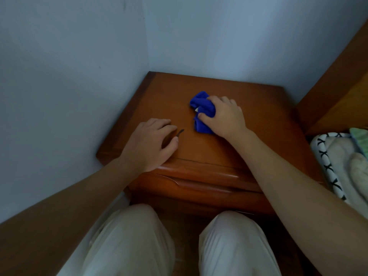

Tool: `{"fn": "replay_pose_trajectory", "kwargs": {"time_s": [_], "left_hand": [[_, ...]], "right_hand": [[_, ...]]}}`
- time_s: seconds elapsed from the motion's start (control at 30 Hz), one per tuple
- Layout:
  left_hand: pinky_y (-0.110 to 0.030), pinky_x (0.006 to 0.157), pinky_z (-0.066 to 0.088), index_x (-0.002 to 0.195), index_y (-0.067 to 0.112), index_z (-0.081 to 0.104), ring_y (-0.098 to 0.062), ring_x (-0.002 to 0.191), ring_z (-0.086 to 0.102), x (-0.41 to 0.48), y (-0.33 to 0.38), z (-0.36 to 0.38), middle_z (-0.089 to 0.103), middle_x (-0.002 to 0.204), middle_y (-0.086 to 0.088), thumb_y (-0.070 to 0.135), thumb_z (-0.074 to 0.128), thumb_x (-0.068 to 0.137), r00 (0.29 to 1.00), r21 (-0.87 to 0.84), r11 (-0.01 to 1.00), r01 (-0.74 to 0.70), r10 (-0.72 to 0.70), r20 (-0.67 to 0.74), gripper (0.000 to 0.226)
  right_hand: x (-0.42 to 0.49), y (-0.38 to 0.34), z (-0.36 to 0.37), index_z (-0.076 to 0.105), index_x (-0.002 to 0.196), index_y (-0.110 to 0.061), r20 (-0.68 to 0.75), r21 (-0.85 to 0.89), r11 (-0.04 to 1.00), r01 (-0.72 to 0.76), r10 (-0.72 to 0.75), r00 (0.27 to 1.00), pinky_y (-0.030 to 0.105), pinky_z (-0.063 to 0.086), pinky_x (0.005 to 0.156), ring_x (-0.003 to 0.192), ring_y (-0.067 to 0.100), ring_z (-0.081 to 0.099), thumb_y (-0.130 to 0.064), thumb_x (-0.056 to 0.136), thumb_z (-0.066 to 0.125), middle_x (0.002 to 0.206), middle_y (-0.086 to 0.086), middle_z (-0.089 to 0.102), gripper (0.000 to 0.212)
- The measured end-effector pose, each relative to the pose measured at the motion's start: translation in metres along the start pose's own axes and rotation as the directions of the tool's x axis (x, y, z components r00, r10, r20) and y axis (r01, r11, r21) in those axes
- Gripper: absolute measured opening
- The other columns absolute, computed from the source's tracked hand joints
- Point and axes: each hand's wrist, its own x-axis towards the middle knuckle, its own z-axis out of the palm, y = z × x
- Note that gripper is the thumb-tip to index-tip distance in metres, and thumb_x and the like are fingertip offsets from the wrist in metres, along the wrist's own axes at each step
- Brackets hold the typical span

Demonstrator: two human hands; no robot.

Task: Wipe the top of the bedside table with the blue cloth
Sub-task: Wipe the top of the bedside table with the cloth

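The wooden bedside table (258, 124) stands in a corner between two pale walls. A bunched blue cloth (201, 105) lies near the middle of its top, and my right hand (225, 118) is closed over it, pressing it onto the wood. My left hand (151, 142) rests near the table's front left edge, fingers curled over a small dark object (180, 132) whose tip pokes out past the fingertips; what the object is cannot be told.
A drawer front (195, 186) sits just below the top. A wooden bed frame (338, 92) rises at the right, with patterned bedding (338, 166) beside the table. My knees in light trousers (127, 242) are close to the drawer.
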Motion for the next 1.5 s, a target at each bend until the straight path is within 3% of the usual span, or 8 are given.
{"fn": "replay_pose_trajectory", "kwargs": {"time_s": [0.37, 0.57, 0.73, 0.87, 1.07, 1.3, 1.5], "left_hand": [[-0.042, 0.099, 0.043, 0.128, 0.016, 0.065, -0.022, 0.125, 0.053, 0.002, -0.002, 0.003, 0.062, 0.134, -0.006, 0.047, 0.039, 0.096, 1.0, -0.006, 1.0, -0.002, 0.002, -0.004, 0.051], [-0.04, 0.099, 0.043, 0.128, 0.016, 0.065, -0.022, 0.124, 0.053, 0.002, -0.002, 0.001, 0.062, 0.133, -0.007, 0.046, 0.041, 0.095, 1.0, 0.004, 1.0, -0.015, 0.015, -0.017, 0.051], [-0.038, 0.097, 0.043, 0.124, 0.016, 0.067, -0.02, 0.123, 0.054, 0.001, -0.003, 0.002, 0.064, 0.131, -0.006, 0.045, 0.043, 0.095, 0.999, 0.005, 1.0, -0.02, 0.02, -0.028, 0.048], [-0.039, 0.096, 0.044, 0.123, 0.018, 0.068, -0.019, 0.122, 0.054, 0.0, -0.003, 0.002, 0.064, 0.13, -0.005, 0.045, 0.043, 0.095, 0.999, 0.004, 1.0, -0.018, 0.019, -0.033, 0.046], [-0.039, 0.087, 0.048, 0.111, 0.013, 0.073, -0.022, 0.11, 0.062, -0.008, 0.006, -0.009, 0.07, 0.119, -0.006, 0.042, 0.045, 0.094, 0.997, 0.052, 0.998, 0.024, -0.02, -0.081, 0.043], [-0.043, 0.099, 0.046, 0.127, 0.014, 0.065, -0.029, 0.12, 0.058, -0.048, -0.044, -0.023, 0.062, 0.133, -0.009, 0.046, 0.044, 0.092, 0.998, 0.174, 0.984, 0.05, -0.044, -0.039, 0.051], [-0.041, 0.099, 0.042, 0.13, 0.017, 0.063, -0.026, 0.123, 0.055, -0.053, -0.05, -0.015, 0.06, 0.135, -0.006, 0.043, 0.046, 0.092, 0.996, 0.195, 0.979, 0.064, -0.05, -0.075, 0.049]], "right_hand": [[-0.128, -0.028, -0.017, 0.047, 0.14, -0.033, -0.004, 0.04, 0.979, 0.201, -0.202, 0.979, 0.031, 0.038, 0.091, 0.113, 0.013, 0.048, -0.064, 0.089, 0.05, 0.128, -0.009, 0.054, 0.06], [-0.086, -0.022, -0.013, 0.048, 0.137, -0.037, 0.014, 0.058, 0.984, 0.169, -0.171, 0.985, 0.032, 0.036, 0.092, 0.115, 0.015, 0.049, -0.065, 0.086, 0.054, 0.127, -0.009, 0.055, 0.059], [-0.011, -0.023, 0.003, 0.048, 0.14, -0.033, -0.005, 0.003, 0.999, 0.033, -0.033, 0.999, 0.043, 0.039, 0.098, 0.121, 0.027, 0.05, -0.065, 0.088, 0.052, 0.133, 0.002, 0.055, 0.062], [0.012, -0.037, 0.013, 0.046, 0.142, -0.03, 0.029, -0.026, 0.999, 0.035, -0.034, 0.999, 0.048, 0.037, 0.102, 0.124, 0.034, 0.048, -0.062, 0.09, 0.051, 0.137, 0.01, 0.054, 0.062], [-0.028, -0.043, 0.0, 0.043, 0.146, -0.03, 0.053, -0.013, 0.994, 0.112, -0.111, 0.992, 0.044, 0.039, 0.1, 0.123, 0.031, 0.049, -0.059, 0.093, 0.051, 0.139, 0.006, 0.053, 0.061], [-0.111, -0.068, -0.001, 0.044, 0.143, -0.033, 0.032, 0.01, 0.974, 0.227, -0.227, 0.973, 0.039, 0.042, 0.097, 0.117, 0.021, 0.049, -0.063, 0.09, 0.049, 0.132, -0.005, 0.053, 0.061], [-0.099, -0.073, 0.0, 0.047, 0.14, -0.035, 0.06, 0.078, 0.964, 0.253, -0.258, 0.964, 0.038, 0.043, 0.097, 0.116, 0.018, 0.05, -0.064, 0.086, 0.052, 0.129, -0.007, 0.054, 0.061]]}}
